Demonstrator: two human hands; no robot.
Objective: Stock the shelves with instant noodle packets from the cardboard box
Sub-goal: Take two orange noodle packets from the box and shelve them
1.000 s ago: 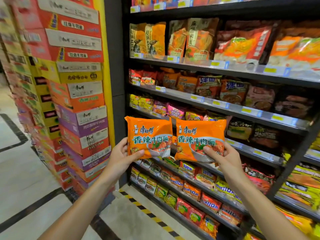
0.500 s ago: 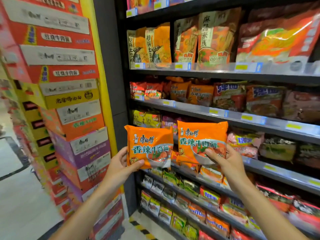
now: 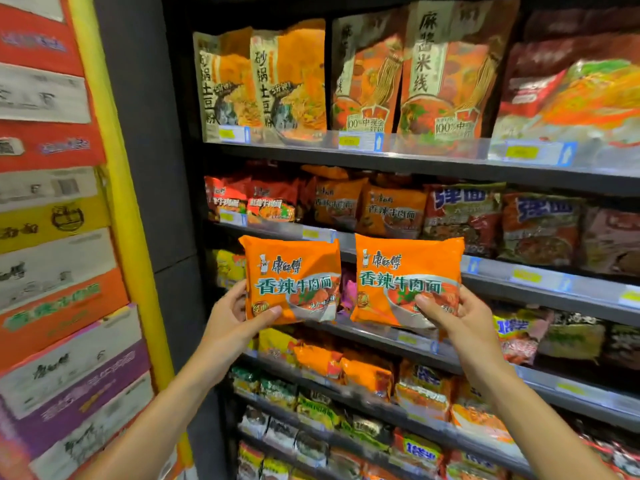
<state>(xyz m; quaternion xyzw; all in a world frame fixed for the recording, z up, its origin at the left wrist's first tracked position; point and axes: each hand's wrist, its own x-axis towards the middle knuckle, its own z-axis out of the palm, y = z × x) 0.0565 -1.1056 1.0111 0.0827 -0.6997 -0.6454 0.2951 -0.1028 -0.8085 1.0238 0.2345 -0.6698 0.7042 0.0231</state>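
Right now you hold two orange noodle packets up in front of the shelf unit (image 3: 433, 161), one in each hand. Your left hand (image 3: 232, 318) grips the left packet (image 3: 292, 277) at its lower left corner, thumb lying across the front and the fingers curled round behind. Your right hand (image 3: 460, 318) grips the right packet (image 3: 407, 277) low on its right side, thumb pressed onto the printed bowl, fingers hidden behind the wrapper. Neither hand is free.

Both packets hang upright, side by side and just apart, at the height of the shelf edge below the row of matching orange packs (image 3: 367, 206). That row, one level up and slightly right of the packets, looks like the likely home for them, though that is a judgement from the matching print.

Expect these to be light, with a thin, glossy film that is slippery and crinkles easily; the noodle block inside is probably brittle and will crack if you squeeze hard. Hold by the edges or the lower corners, as you do now, with a gentle pinch rather than a clench, and slide each one in flat-faced so the film does not snag on neighbouring packs.

Left of the shelf unit stands a tall stack of printed cartons (image 3: 62, 271).
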